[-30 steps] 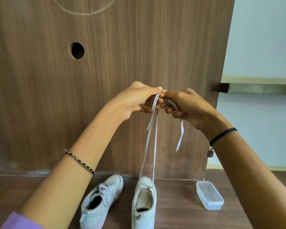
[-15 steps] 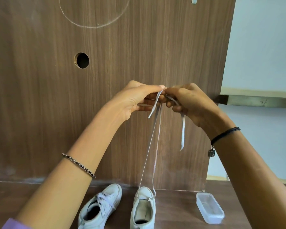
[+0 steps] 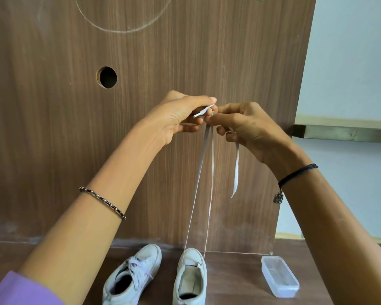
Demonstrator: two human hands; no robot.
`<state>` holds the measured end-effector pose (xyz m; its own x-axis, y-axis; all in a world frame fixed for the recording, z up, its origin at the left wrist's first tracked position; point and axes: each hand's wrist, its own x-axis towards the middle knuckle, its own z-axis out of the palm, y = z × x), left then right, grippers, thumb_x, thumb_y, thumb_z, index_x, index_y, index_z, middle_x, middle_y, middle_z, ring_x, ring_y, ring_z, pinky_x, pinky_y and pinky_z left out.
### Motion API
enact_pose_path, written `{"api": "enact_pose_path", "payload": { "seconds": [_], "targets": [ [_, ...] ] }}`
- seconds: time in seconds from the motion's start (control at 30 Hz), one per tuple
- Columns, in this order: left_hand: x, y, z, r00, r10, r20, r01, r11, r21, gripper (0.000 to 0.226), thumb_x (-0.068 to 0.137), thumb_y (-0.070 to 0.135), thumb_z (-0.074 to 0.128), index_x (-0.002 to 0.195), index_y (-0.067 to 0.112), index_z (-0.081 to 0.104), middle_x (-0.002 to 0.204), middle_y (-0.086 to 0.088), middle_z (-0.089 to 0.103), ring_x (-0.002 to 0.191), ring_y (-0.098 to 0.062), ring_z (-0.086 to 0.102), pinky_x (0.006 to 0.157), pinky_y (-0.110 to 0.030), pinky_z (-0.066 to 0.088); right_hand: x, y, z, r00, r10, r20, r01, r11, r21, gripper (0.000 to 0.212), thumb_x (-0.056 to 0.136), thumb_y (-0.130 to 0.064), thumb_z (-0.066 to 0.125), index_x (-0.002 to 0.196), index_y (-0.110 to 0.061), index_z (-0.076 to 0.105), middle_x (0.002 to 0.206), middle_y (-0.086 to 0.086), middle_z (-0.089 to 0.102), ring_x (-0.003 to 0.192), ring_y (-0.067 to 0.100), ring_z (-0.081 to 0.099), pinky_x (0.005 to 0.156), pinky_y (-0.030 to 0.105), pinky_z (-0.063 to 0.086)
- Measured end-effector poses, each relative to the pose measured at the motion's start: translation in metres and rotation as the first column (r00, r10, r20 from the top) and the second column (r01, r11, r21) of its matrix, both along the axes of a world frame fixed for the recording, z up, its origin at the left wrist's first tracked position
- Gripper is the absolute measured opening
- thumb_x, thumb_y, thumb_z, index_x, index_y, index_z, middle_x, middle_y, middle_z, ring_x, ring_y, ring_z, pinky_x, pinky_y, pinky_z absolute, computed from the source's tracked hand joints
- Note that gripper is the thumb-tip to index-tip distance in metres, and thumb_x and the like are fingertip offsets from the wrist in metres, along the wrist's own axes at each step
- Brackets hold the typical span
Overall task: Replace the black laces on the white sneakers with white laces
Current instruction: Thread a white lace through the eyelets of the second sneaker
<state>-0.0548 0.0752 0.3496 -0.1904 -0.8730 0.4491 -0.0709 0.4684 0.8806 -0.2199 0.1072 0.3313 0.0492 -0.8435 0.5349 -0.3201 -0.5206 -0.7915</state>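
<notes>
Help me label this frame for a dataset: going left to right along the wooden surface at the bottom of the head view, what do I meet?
Laced white sneaker → second white sneaker, its white lace running upward → clear plastic container.

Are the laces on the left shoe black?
No, the left sneaker has white laces crisscrossed over its tongue.
</notes>
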Motion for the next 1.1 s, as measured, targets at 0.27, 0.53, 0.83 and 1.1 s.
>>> {"api": "enact_pose_path", "payload": {
  "seconds": [0.27,0.53,0.83,1.1],
  "targets": [
    [0.005,-0.008,0.004,0.989,-0.033,-0.147,0.050,0.992,0.113,0.017,0.084,0.028,0.082,0.091,0.013,0.076,0.072,0.004,0.072,0.058,-0.007,0.059,0.053,-0.020,0.052,-0.002,0.002,0.024,0.989,0.079,0.121,-0.079,0.997,-0.009,0.021,0.094,-0.007,0.067,0.111,0.003,0.072,0.091,0.013,0.077,0.074,0.011,0.070,0.067,0.020,0.055],
    [0.018,-0.014,0.002,0.957,-0.101,-0.271,0.153,0.972,0.178,0.031,0.082,0.027,0.083,0.108,0.013,0.077,0.082,0.004,0.075,0.060,-0.004,0.062,0.051,-0.017,0.050,-0.005,-0.001,0.018,0.942,0.264,0.207,-0.255,0.965,-0.067,0.029,0.097,0.003,0.055,0.124,0.004,0.065,0.113,0.017,0.076,0.109,0.025,0.074,0.094,0.035,0.060],
    [0.021,-0.012,-0.005,0.974,-0.185,-0.134,0.210,0.955,0.208,0.020,0.092,0.027,0.072,0.108,0.016,0.069,0.102,-0.002,0.079,0.094,-0.017,0.076,0.083,-0.033,0.060,0.004,-0.016,0.010,0.978,-0.191,0.083,0.207,0.936,-0.284,0.015,0.098,-0.021,0.070,0.095,-0.011,0.081,0.082,0.003,0.079,0.080,0.014,0.077,0.080,0.031,0.064],
    [0.015,-0.006,-0.015,0.968,-0.245,0.043,0.233,0.953,0.196,0.031,0.103,0.026,0.057,0.122,0.006,0.069,0.109,-0.008,0.078,0.109,-0.024,0.073,0.096,-0.044,0.057,0.012,-0.017,0.006,0.940,-0.338,0.039,0.335,0.899,-0.282,0.022,0.096,-0.017,0.068,0.075,-0.017,0.076,0.075,0.004,0.077,0.069,0.012,0.076,0.068,0.023,0.063]
  ]
}}
